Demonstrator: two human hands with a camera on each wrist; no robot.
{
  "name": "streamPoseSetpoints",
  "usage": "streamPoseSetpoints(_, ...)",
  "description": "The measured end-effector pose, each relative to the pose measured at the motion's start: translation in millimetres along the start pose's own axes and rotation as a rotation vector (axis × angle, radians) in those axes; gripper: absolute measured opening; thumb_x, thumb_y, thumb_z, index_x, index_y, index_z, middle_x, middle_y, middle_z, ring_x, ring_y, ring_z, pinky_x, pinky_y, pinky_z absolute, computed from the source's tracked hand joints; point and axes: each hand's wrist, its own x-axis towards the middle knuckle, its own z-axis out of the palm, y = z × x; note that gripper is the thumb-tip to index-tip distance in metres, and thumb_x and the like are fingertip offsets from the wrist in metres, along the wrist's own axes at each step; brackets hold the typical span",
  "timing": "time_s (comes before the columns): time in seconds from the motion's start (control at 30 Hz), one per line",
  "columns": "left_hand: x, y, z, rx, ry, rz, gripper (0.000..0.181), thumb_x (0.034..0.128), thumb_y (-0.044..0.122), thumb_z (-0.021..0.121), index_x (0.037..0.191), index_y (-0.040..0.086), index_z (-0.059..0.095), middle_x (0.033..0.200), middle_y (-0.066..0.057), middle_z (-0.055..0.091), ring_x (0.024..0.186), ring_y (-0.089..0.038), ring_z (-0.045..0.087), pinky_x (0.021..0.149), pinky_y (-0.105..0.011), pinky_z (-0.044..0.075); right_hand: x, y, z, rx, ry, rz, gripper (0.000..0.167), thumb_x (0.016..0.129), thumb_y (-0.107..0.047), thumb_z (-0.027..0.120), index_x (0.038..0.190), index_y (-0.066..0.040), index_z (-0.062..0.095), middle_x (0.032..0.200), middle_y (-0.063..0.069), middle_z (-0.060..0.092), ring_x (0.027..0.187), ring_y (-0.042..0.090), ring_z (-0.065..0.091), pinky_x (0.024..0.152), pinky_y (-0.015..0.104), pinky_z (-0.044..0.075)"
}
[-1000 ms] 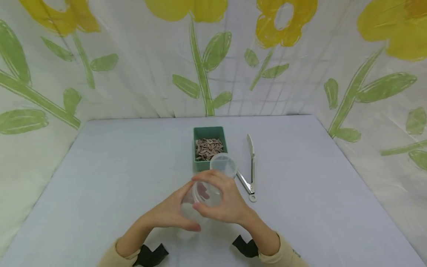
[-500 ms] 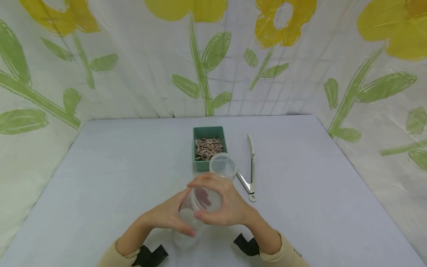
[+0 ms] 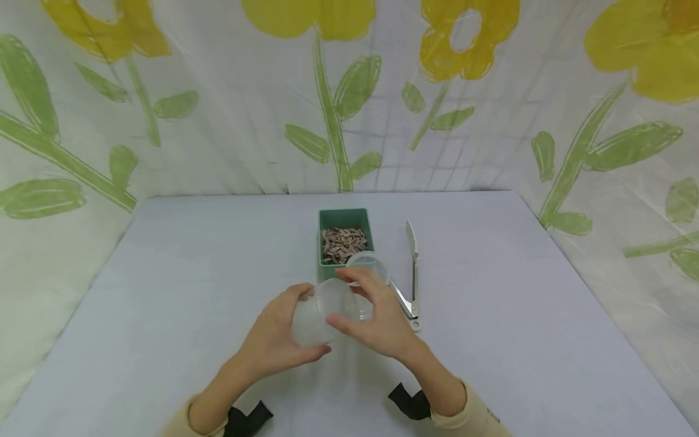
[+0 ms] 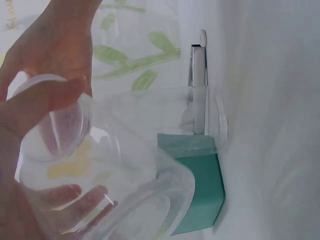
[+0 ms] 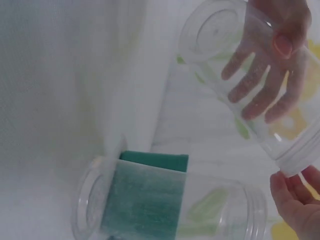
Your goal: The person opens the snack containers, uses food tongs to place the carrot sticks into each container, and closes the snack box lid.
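My left hand holds a clear plastic jar tilted above the table, its fingers and thumb around the body; the fingers show through the wall in the right wrist view. My right hand grips the ribbed mouth end of this jar between thumb and fingertips. Whether a clear lid sits on that end, I cannot tell. A second clear jar stands upright just beyond my right hand, partly hidden by it in the head view.
Behind the jars stands a green box with many small brown strips in it. Metal tongs lie spread on the white table to the right of the box. A flower-printed cloth hangs at the back.
The held jar has risen and turned, so its base no longer hangs low toward me. My left hand has moved up with it; my right hand has shifted slightly right and up.
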Motion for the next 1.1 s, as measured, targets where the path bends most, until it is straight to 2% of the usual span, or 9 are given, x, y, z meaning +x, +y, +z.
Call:
streamPoseSetpoints(0.07,0.2,1.0,1.8,0.076,0.047,0.016,0.085,0.058,0.028,0.09,0.126,-0.003,0.049,0.109,-0.013,0.063,0.09,-0.025,0.061,0.069,-0.041,0.052,0.1,0,1,-0.008,0.012,0.034,0.06,0.077,-0.016,0.079,0.131,-0.002,0.055,0.125,0.013,0.058,0.113,0.027,0.055,0.09,0.039,0.052)
streamPoseSetpoints(0.17,0.3,2.8,2.5,0.123,0.078,0.029,0.085,0.057,0.028,0.09,0.124,-0.003,0.049,0.107,-0.014,0.063,0.088,-0.025,0.061,0.068,-0.043,0.051,0.2,-1,2,-0.026,0.016,0.062,0.061,0.076,-0.019,0.081,0.129,-0.003,0.056,0.124,0.01,0.059,0.111,0.025,0.056,0.088,0.038,0.053)
streamPoseSetpoints(0.3,-0.1,4.3,0.8,0.132,0.07,0.03,0.086,0.0564,0.029,0.091,0.125,-0.002,0.049,0.108,-0.013,0.063,0.089,-0.025,0.061,0.069,-0.043,0.051,0.3,-1,3,-0.031,0.016,0.068,0.061,0.074,-0.019,0.082,0.127,-0.003,0.057,0.123,0.009,0.059,0.111,0.024,0.057,0.087,0.038,0.053)
streamPoseSetpoints(0.43,-0.1,2.6,-3.3,0.087,0.041,0.032,0.086,0.0566,0.027,0.092,0.126,0.0,0.049,0.109,-0.012,0.063,0.09,-0.024,0.061,0.069,-0.041,0.052,0.7,-1,3,-0.02,0.006,0.052,0.061,0.074,-0.018,0.083,0.127,-0.003,0.058,0.123,0.009,0.059,0.112,0.025,0.057,0.088,0.038,0.053)
streamPoseSetpoints(0.63,0.4,-0.2,-10.6,0.004,-0.037,0.022,0.086,0.0594,0.027,0.092,0.128,0.0,0.048,0.115,-0.011,0.062,0.096,-0.027,0.062,0.073,-0.041,0.054,1.4,-1,2,-0.006,-0.01,0.01,0.061,0.073,-0.018,0.083,0.126,-0.003,0.059,0.124,0.01,0.059,0.112,0.026,0.057,0.088,0.039,0.053)
streamPoseSetpoints(0.87,0.0,-4.5,-18.5,-0.12,-0.169,-0.048,0.087,0.0608,0.029,0.091,0.131,0.005,0.046,0.118,-0.007,0.061,0.099,-0.023,0.06,0.077,-0.044,0.053,0.6,2,4,0.015,-0.027,-0.04,0.061,0.071,-0.016,0.084,0.124,-0.001,0.06,0.122,0.01,0.061,0.109,0.024,0.058,0.088,0.038,0.053)
streamPoseSetpoints(1.1,-0.3,-13.4,-19.2,-0.305,-0.298,-0.03,0.08,0.0671,0.024,0.089,0.132,0.006,0.046,0.121,-0.008,0.061,0.108,-0.023,0.058,0.087,-0.055,0.048,-2.0,2,3,0.034,-0.063,-0.038,0.062,0.069,-0.015,0.086,0.123,0.0,0.06,0.123,0.009,0.059,0.11,0.022,0.057,0.091,0.037,0.052)
